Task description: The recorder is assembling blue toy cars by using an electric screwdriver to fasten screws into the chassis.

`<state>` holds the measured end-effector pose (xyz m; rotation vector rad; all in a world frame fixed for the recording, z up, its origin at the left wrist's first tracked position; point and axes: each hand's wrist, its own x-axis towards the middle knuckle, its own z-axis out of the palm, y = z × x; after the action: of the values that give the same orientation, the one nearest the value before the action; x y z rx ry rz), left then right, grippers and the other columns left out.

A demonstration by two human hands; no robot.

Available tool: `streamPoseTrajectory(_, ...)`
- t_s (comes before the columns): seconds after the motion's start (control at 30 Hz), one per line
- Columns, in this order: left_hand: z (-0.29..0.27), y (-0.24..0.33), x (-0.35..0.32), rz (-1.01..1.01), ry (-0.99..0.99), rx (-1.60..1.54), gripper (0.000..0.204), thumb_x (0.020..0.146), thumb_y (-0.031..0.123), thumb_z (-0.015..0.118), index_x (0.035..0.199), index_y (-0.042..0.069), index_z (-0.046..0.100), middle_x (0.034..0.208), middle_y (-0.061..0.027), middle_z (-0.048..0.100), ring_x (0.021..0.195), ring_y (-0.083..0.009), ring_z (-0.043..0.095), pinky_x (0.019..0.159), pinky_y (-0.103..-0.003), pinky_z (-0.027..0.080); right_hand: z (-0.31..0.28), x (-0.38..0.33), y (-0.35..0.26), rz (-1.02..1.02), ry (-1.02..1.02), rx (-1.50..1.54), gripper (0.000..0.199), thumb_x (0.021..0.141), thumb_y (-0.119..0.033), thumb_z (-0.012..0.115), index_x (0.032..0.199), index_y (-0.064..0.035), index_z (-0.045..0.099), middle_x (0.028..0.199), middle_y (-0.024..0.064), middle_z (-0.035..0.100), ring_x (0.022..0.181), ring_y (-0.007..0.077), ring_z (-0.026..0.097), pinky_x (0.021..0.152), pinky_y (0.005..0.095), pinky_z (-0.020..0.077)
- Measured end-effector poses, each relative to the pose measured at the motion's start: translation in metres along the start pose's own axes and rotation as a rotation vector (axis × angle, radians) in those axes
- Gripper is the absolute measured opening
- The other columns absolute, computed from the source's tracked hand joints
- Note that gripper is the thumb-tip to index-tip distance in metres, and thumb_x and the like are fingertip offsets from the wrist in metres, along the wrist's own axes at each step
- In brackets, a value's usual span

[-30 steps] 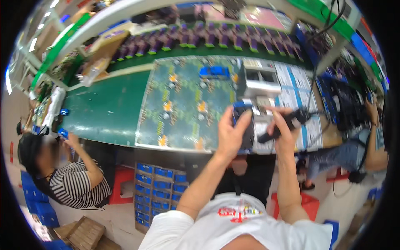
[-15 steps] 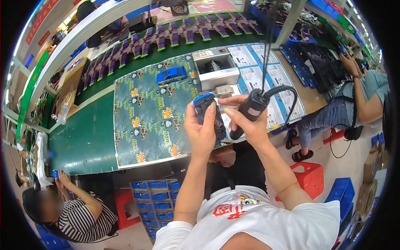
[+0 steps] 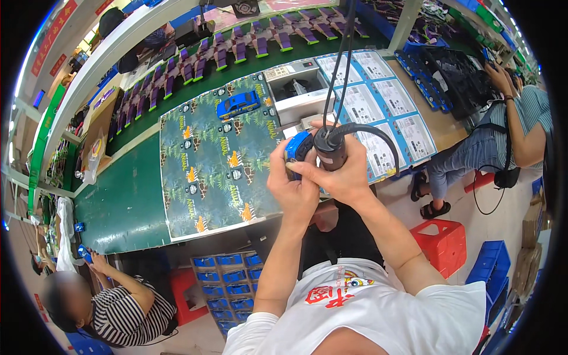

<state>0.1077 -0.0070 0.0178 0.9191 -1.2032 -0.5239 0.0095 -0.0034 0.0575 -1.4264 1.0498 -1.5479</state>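
My left hand grips a small blue toy car held up in front of me. My right hand is wrapped around a black electric screwdriver whose cables run up out of view; its tip is pressed against the car. Both hands touch each other above the near edge of the green workbench. A second blue toy car lies on the patterned play mat on the bench.
A grey machine box and printed sheets lie to the right of the mat. Rows of purple parts line the far side. A person in a striped shirt sits lower left, another person right. Red stool, blue crates below.
My view has swung, so the bench shifted across the picture. My hands stayed together with the car and screwdriver, raised closer to me.
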Motion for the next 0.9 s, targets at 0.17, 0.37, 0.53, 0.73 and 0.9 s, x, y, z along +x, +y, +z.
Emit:
streamPoseTrajectory(0.17,-0.01,-0.002,-0.003,-0.173,-0.008,-0.115,0.034,0.089,0.008,0.073,0.119,-0.002,0.06,0.1,-0.0091,0.069,0.088,-0.0155,0.066,0.078,-0.029,0.053,-0.004,0.001,0.004,0.023,-0.106,-0.068,0.054,0.071,-0.009,0.09,0.117,0.0013,0.065,0.083,-0.0046,0.063,0.074,0.0005,0.054,0.064,0.0175,0.0448)
streamPoseTrajectory(0.37,-0.029,0.0,0.001,-0.713,-0.219,-0.621,0.022,0.099,0.019,0.063,0.114,0.003,0.062,0.098,-0.0091,0.07,0.08,-0.0134,0.068,0.069,-0.028,0.058,-0.024,0.009,-0.008,0.148,-0.08,0.12,0.043,0.082,-0.003,0.079,0.121,0.0012,0.062,0.11,0.0133,0.072,0.084,0.0075,0.065,0.072,0.0233,0.0544)
streamPoseTrajectory(0.53,-0.034,-0.001,-0.002,-0.776,-0.214,-0.743,0.028,0.098,0.02,0.064,0.119,0.001,0.059,0.103,-0.0129,0.07,0.08,-0.0171,0.071,0.068,-0.031,0.062,-0.028,0.012,-0.005,0.196,-0.244,0.128,0.047,0.078,0.007,0.065,0.124,0.0015,0.059,0.114,0.0153,0.071,0.083,0.007,0.066,0.067,0.0214,0.0523)
streamPoseTrajectory(0.73,-0.031,0.003,-0.006,-0.668,-0.186,-0.563,0.027,0.096,0.014,0.066,0.119,-0.001,0.06,0.102,-0.011,0.07,0.08,-0.015,0.07,0.07,-0.03,0.061,-0.036,0.009,0.003,0.157,-0.366,0.0,0.049,0.074,0.008,0.063,0.122,0.0036,0.06,0.114,0.0123,0.073,0.1,0.0129,0.066,0.091,0.0289,0.052)
streamPoseTrajectory(0.9,-0.033,0.0,-0.007,-0.669,-0.205,-0.521,0.027,0.095,0.013,0.068,0.117,-0.001,0.062,0.099,-0.01,0.071,0.079,-0.0141,0.07,0.069,-0.029,0.06,-0.04,0.01,-0.001,0.209,-0.354,0.015,0.045,0.075,0.006,0.067,0.12,0.0022,0.063,0.11,0.0103,0.074,0.079,0.0054,0.062,0.068,0.0222,0.0503)
